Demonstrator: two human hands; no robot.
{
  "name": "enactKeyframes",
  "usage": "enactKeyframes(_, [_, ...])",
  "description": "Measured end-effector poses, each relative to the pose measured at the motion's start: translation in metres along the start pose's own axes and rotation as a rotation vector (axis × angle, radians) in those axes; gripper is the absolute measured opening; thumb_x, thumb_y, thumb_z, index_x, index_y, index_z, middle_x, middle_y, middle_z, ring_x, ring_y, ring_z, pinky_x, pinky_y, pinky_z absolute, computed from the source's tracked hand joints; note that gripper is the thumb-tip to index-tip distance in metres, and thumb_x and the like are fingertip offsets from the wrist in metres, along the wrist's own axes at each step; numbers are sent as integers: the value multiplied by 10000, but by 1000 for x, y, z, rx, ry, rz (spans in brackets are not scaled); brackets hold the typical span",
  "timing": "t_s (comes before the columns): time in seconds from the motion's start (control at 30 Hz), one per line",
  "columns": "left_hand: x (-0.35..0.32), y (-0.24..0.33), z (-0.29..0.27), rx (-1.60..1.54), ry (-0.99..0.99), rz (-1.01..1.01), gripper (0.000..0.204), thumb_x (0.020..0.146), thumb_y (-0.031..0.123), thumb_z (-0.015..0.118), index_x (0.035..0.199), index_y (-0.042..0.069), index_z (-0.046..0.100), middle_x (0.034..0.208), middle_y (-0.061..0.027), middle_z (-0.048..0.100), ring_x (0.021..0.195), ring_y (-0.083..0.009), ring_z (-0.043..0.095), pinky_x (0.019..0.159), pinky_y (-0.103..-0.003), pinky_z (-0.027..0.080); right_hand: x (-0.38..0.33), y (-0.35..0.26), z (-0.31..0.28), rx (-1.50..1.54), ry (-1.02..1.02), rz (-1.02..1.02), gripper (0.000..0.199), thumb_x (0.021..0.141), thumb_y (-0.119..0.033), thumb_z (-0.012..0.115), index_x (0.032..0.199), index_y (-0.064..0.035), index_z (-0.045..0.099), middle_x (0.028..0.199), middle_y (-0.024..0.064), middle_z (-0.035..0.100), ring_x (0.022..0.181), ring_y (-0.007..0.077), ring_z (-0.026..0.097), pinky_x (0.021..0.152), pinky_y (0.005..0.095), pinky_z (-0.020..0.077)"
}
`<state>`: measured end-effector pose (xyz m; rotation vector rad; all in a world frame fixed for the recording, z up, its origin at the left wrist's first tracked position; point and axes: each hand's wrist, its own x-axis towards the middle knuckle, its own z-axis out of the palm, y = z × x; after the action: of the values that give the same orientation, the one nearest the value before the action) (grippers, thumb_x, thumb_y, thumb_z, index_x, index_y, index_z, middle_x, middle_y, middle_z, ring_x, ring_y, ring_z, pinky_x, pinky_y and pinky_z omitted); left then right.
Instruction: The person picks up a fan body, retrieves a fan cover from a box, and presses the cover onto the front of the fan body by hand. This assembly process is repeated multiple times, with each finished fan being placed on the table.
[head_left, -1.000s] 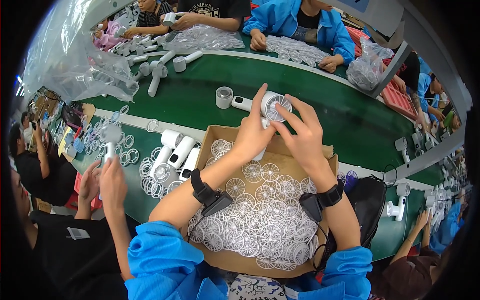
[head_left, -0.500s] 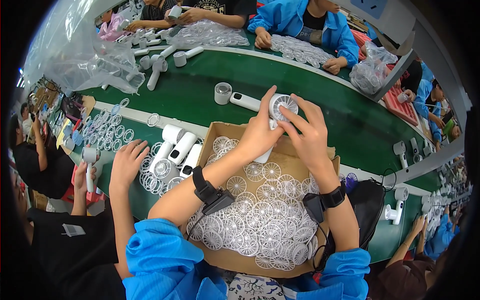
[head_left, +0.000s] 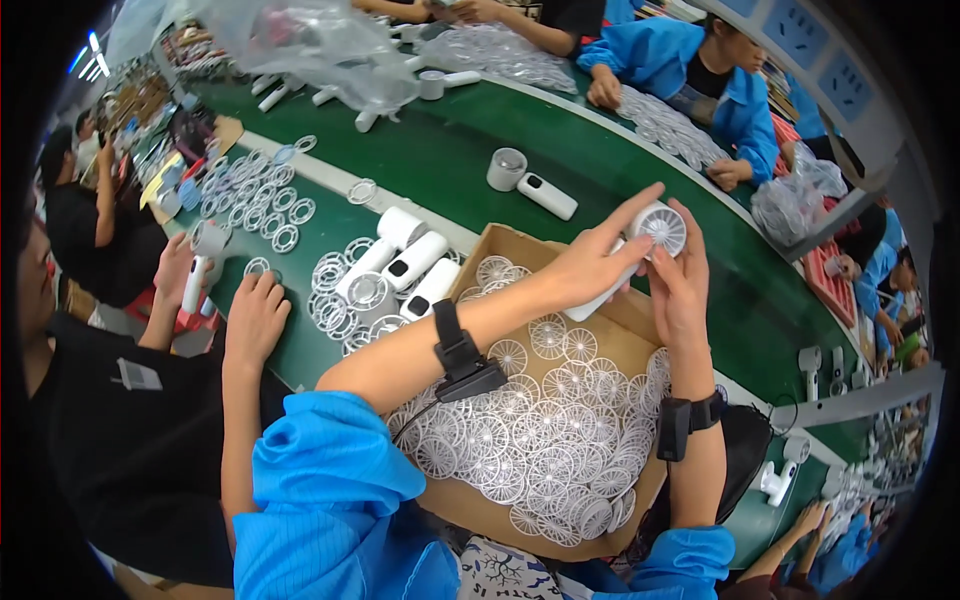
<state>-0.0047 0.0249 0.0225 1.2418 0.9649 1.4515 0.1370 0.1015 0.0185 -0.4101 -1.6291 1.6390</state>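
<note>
Both hands work above the far edge of the brown cardboard box (head_left: 470,505): left hand (head_left: 590,268) grips the white handheld fan (head_left: 640,245), right hand (head_left: 680,285) fingers press its round grille. Box of clear plastic grilles (head_left: 540,440) remains nearly full; 3 white fan bodies (head_left: 405,255) wait left.

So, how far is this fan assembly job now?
Done, it seems: three white handheld fans lie on the green belt beside the cardboard box. In hand: the left hand and right hand hold one white handheld fan, grille facing up. Left: the box holds many clear round grilles, so much work appears to remain.
</note>
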Motion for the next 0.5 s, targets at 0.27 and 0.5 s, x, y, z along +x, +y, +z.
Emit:
enactKeyframes(0.27, [6,5,-1,239,-94,47,652,930,231,516,1477,245,162,798,-49,579,603,-94,559,544,-235,486,2,3,-11,145,178,-11,432,954,-236,492,1315,-12,417,1149,111,553,1032,181,553,892,316,439])
enactKeyframes(0.5, [20,-14,-2,-280,332,-171,693,914,216,542,1477,172,141,862,-64,614,685,-124,605,638,-245,516,7,6,13,-175,330,154,393,969,-283,468,1278,-40,454,1146,100,558,1001,169,559,861,310,454])
